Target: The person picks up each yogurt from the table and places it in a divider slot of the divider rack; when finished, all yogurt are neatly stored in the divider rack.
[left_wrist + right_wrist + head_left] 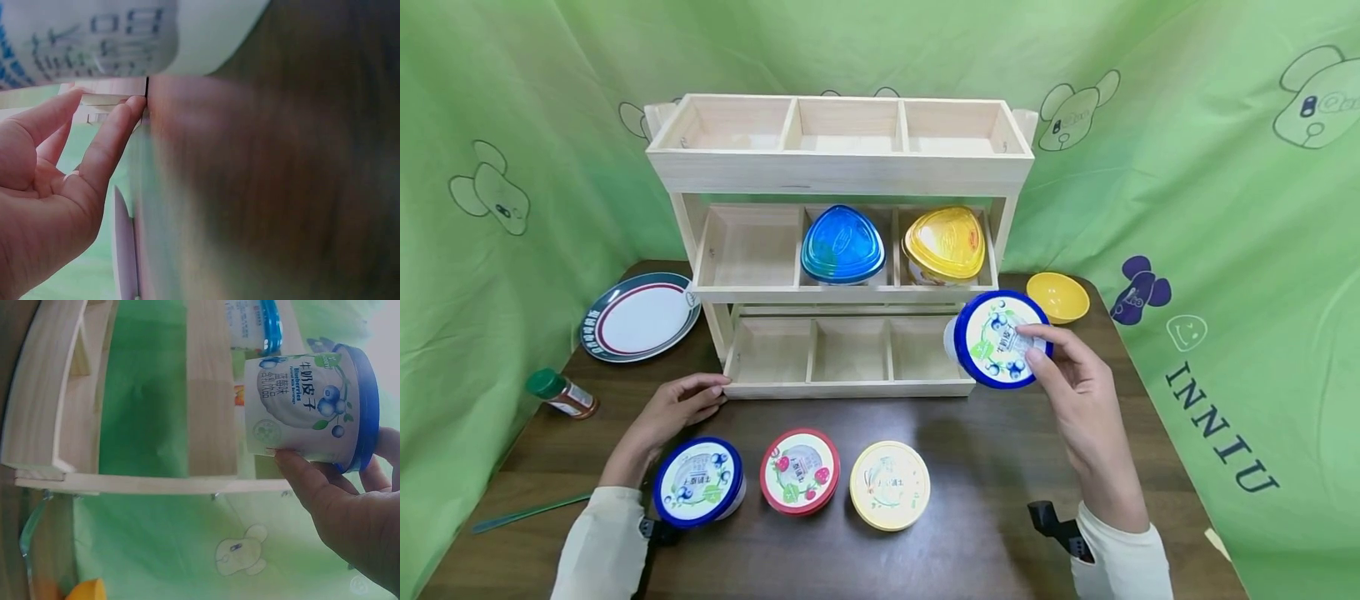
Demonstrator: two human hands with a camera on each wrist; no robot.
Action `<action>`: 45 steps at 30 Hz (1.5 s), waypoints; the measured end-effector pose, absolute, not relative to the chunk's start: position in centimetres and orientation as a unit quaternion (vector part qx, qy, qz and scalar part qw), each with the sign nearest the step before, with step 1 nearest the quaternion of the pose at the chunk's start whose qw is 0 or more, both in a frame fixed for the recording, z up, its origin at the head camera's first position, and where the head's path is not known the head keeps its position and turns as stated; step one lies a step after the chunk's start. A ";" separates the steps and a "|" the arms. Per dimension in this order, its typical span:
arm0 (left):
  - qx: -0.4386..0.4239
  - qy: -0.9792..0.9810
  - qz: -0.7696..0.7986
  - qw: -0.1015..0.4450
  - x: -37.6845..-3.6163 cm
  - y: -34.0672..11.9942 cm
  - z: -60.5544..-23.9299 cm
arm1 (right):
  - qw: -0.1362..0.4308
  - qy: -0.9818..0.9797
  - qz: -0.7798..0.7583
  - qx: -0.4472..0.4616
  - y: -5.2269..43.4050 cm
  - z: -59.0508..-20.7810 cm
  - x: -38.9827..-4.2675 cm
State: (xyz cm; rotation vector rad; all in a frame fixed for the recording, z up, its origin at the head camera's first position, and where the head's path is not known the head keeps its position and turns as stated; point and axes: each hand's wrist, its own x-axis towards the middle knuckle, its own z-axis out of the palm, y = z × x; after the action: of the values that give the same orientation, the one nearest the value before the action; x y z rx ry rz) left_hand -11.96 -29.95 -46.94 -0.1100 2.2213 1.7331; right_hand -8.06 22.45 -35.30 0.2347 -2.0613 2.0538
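L side: plate (643, 318) far, shaker (567, 396) nearer. L hand (673, 408) at near L corner of lower tier (850, 389); fingers loosely extended, tips touching the corner, nothing carried. L tub (696, 483), blue lid, on table just nearer & to R of that hand. Then red tub (800, 469), yellow tub (890, 486), row on near side of rack, no hand on either.

Mid tier: blue box (842, 243) in centre bay, yellow box (946, 243) in R bay.

Key rel.: held tub (996, 337) is up off table by near R corner of lower tier. Lower R bay (917, 350) lies L of it & lower; R wrist view puts tub approx. level w/ mid tier. Axis base-to-lid approx. upright, lid up; exact tilt can't tell. Contact w/ rack: can't tell either. R hand is nearer to that bay, L hand at opp. end.

R hand (1090, 408): fingers bent round tub's R side, tips on lid; spread only as wide as the grip needs. Bowl (1058, 298) far R, beyond hand.
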 end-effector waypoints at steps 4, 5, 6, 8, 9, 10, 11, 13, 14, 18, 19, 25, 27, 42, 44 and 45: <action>-0.039 0.779 0.604 0.162 -11.9 -29.8 -47.0 | 0.115 -0.699 0.701 0.087 21.9 -34.3 -8.5; -0.039 0.780 0.603 0.161 -11.9 -29.7 -47.0 | 0.116 -0.697 0.702 0.089 21.8 -34.1 -8.6; -0.039 0.782 0.601 0.161 -12.0 -29.7 -47.0 | 0.117 -0.695 0.703 0.092 21.6 -33.9 -8.7; -0.038 0.784 0.598 0.161 -12.1 -29.7 -46.9 | 0.117 -0.694 0.704 0.099 21.3 -33.4 -9.0; -0.037 0.785 0.598 0.161 -12.1 -29.7 -46.9 | 0.117 -0.692 0.705 0.103 21.2 -33.2 -9.1; -0.037 0.784 0.598 0.160 -12.1 -29.8 -46.9 | 0.116 -0.692 0.705 0.106 21.0 -32.9 -9.2; -0.036 0.784 0.599 0.159 -12.1 -29.8 -46.9 | 0.115 -0.692 0.705 0.108 20.9 -32.7 -9.3; -0.034 0.783 0.601 0.160 -12.1 -30.0 -46.9 | 0.112 -0.694 0.702 0.111 20.6 -32.2 -9.5; -0.033 0.782 0.601 0.160 -12.1 -30.0 -46.9 | 0.110 -0.697 0.699 0.113 20.4 -32.0 -9.5; -0.027 0.781 0.604 0.159 -12.0 -30.1 -47.0 | 0.111 -0.710 0.684 0.124 19.9 -30.9 -9.7; -0.026 0.781 0.604 0.157 -12.0 -30.1 -47.0 | 0.112 -0.711 0.682 0.129 19.7 -30.6 -9.8; -0.025 0.782 0.603 0.156 -12.0 -30.2 -47.1 | 0.124 -0.698 0.685 0.167 18.4 -29.2 -10.3; -0.028 0.782 0.603 0.155 -12.0 -30.2 -47.0 | 0.129 -0.686 0.693 0.181 17.7 -28.9 -10.5; -0.031 0.785 0.598 0.157 -11.9 -30.0 -47.1 | 0.122 -0.640 0.720 0.238 13.0 -28.0 -13.4; -0.032 0.785 0.598 0.158 -11.9 -30.1 -47.1 | 0.119 -0.638 0.719 0.248 12.5 -27.8 -13.7; -0.032 0.785 0.598 0.158 -11.9 -30.1 -47.1 | 0.117 -0.637 0.719 0.253 12.2 -27.7 -13.9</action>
State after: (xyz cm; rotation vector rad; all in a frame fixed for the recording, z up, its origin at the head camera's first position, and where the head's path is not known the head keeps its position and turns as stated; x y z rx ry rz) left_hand -11.86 -30.07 -47.06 -0.0909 2.2461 1.7096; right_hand -13.91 12.21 -27.73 0.7394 -1.8654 2.1047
